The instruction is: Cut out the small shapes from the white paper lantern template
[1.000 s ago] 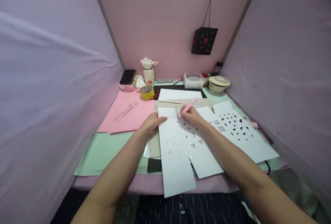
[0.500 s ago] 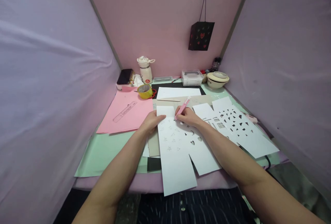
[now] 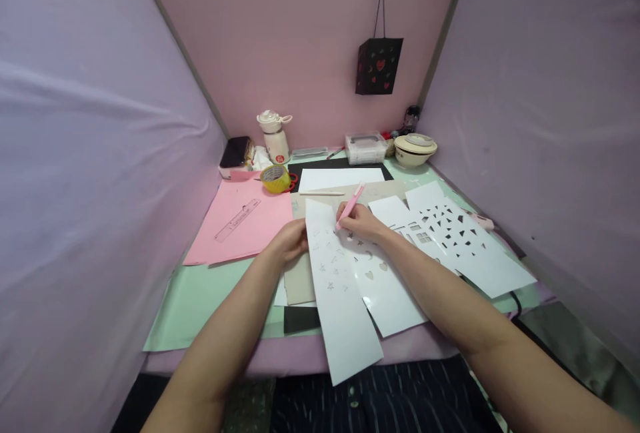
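Observation:
My right hand [image 3: 361, 223] is closed around a slim pink craft knife [image 3: 351, 206], its lower end at the white paper sheet [image 3: 345, 329]; the blade is too small to make out. My left hand [image 3: 293, 241] grips the sheet's left edge, with its fingertips hidden behind the paper. The sheet's left panel is tilted up and carries pencilled stars and triangles. On its right panel are cut-out hearts, a moon and stars. Under the sheet lies a greyish-beige board [image 3: 299, 279].
Right of my right arm lies white paper with cut-out pieces [image 3: 493, 269]. Pink paper [image 3: 240, 219] bears a clear ruler [image 3: 237, 220]. Yellow tape [image 3: 275, 179], red-handled scissors [image 3: 293, 183], a bottle [image 3: 276, 139], a plastic box [image 3: 366, 149] and a lidded bowl [image 3: 415, 151] stand behind.
My left hand has shifted from having its thumb on top of the sheet to its edge, and the left panel has lifted and tilted. The knife stays in my right hand. The view has turned slightly.

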`<act>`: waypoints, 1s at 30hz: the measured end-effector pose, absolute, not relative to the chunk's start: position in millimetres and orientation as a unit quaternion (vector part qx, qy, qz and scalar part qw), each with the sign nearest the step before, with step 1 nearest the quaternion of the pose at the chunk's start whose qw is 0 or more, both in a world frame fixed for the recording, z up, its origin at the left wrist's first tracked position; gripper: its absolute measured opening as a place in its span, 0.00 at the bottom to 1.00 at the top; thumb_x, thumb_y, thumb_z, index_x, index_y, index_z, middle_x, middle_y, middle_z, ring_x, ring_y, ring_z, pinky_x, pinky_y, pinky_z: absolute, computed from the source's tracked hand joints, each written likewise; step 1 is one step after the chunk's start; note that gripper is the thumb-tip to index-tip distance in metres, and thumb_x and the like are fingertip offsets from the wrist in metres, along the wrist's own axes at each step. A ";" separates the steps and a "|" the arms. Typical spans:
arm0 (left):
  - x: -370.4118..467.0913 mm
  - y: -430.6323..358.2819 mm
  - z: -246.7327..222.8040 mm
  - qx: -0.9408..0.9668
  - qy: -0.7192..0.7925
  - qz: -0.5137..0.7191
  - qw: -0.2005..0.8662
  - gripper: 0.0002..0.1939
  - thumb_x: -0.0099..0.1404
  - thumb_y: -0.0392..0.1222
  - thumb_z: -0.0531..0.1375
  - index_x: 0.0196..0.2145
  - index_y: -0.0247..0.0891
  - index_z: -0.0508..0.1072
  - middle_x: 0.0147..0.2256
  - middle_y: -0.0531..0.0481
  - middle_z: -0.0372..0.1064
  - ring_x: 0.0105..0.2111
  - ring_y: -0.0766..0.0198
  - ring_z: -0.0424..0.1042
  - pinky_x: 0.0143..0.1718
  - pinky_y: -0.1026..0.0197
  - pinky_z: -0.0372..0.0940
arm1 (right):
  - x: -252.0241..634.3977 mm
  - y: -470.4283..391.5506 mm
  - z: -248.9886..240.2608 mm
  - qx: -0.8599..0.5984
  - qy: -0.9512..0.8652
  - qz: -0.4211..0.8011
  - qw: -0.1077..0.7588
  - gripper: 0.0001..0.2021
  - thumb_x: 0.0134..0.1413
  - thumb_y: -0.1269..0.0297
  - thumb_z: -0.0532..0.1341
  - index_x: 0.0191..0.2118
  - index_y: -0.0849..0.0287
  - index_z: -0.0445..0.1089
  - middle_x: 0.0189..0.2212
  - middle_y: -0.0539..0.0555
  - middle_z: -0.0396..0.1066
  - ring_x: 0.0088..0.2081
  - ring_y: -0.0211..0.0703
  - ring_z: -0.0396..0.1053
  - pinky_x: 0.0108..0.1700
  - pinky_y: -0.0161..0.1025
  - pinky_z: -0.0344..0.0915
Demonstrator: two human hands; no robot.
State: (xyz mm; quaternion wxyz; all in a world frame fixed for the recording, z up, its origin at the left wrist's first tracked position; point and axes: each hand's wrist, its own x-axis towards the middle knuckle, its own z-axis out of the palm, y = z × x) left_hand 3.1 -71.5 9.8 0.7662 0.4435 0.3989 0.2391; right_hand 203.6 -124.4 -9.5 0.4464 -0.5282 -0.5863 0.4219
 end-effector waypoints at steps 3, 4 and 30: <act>9.2 -82.8 9.9 0.506 0.401 0.212 0.734 0.06 0.51 0.32 0.64 0.30 0.31 0.75 0.28 0.45 0.75 0.26 0.61 0.73 0.29 0.62 0.69 | 205.3 -124.1 -7.3 -0.522 -0.578 0.424 0.462 0.01 0.45 0.68 0.59 0.26 0.57 0.66 0.21 0.48 0.61 0.25 0.37 0.57 0.27 0.36 0.52; 10.7 -85.9 10.6 0.522 0.393 0.203 0.729 0.06 0.50 0.32 0.64 0.29 0.31 0.75 0.27 0.46 0.75 0.25 0.62 0.72 0.29 0.62 0.68 | 205.6 -124.0 -6.6 -0.519 -0.575 0.426 0.467 0.01 0.45 0.68 0.59 0.26 0.57 0.65 0.21 0.48 0.61 0.25 0.37 0.57 0.27 0.36 0.53; 24.0 -87.4 12.6 0.544 0.419 0.236 0.688 0.07 0.52 0.34 0.64 0.22 0.36 0.67 0.18 0.55 0.63 0.17 0.68 0.61 0.20 0.63 0.58 | 197.2 -112.3 -23.6 -0.497 -0.573 0.287 0.586 0.18 0.59 0.54 0.58 0.53 0.53 0.66 0.50 0.57 0.72 0.51 0.47 0.69 0.51 0.44 0.64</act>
